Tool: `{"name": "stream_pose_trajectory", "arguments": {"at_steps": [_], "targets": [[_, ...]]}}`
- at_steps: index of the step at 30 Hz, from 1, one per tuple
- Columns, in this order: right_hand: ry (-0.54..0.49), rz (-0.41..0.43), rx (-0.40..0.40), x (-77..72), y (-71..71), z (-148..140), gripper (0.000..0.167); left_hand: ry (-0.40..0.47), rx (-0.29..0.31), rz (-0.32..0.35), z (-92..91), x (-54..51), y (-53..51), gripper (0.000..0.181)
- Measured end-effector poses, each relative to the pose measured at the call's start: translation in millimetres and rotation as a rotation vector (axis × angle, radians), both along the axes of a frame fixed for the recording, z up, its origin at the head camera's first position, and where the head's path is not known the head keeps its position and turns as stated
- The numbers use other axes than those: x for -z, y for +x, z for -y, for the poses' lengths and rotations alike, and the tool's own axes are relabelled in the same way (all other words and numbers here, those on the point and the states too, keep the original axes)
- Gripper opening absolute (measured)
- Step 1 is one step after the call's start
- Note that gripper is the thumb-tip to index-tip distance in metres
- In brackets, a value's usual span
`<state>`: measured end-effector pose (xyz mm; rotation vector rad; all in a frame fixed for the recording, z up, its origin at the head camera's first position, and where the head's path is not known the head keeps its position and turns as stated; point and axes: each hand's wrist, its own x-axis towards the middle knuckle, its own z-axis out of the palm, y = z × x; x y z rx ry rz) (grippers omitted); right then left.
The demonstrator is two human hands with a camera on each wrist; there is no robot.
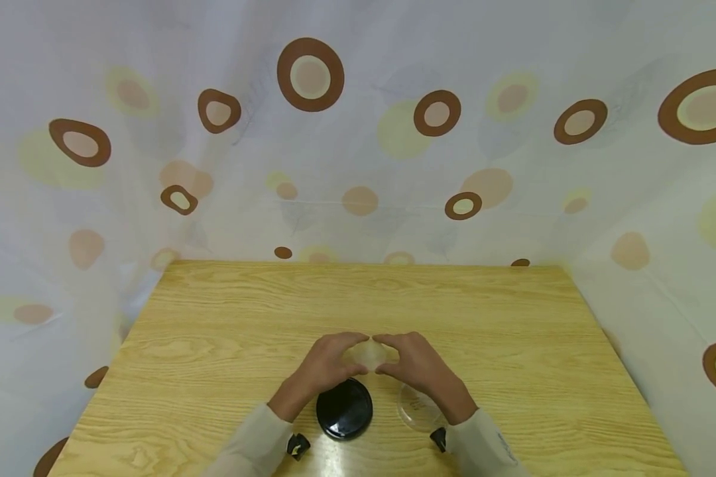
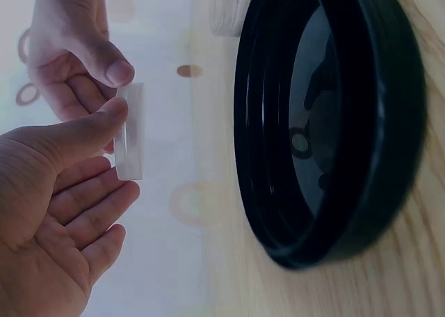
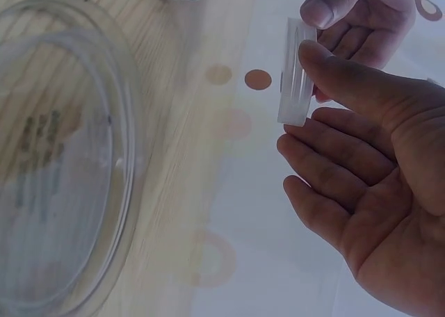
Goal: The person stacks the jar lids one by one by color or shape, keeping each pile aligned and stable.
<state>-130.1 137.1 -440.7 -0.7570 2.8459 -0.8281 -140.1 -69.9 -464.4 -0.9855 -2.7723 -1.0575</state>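
Between my two hands is a small translucent white disc with a raised rim [image 1: 370,356], which looks like a plastic lid. Its edge faces the camera in the left wrist view, where the disc [image 2: 132,140] is off the table. My left hand [image 1: 332,361] pinches one side of it between thumb and fingers. On the opposite side my right hand [image 1: 414,361] pinches it the same way. A round black lid [image 1: 344,409] with a deep rim lies just below the left hand. Partly under the right wrist lies a clear round lid [image 1: 416,409] bearing faint printed text.
The wood-grain table [image 1: 227,318] spreads out around the hands. A pale sheet with brown and yellow circles [image 1: 358,132] hangs behind the table and along both sides. Small black pieces [image 1: 297,446] stick out by the cuffs.
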Motion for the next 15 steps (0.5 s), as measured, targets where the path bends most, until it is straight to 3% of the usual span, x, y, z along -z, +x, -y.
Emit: {"name": "stream_pose_trajectory", "arguments": {"at_steps": [5, 15], "targets": [[-0.013, 0.009, 0.013, 1.1, 5.0, -11.8, 0.051, -0.002, 0.021, -0.045, -11.3, 0.8, 0.2, 0.05], [-0.04, -0.01, 0.012, 9.2, 9.0, -22.2, 0.05, -0.048, 0.048, -0.058, -18.4, 1.5, 0.5, 0.049]]}}
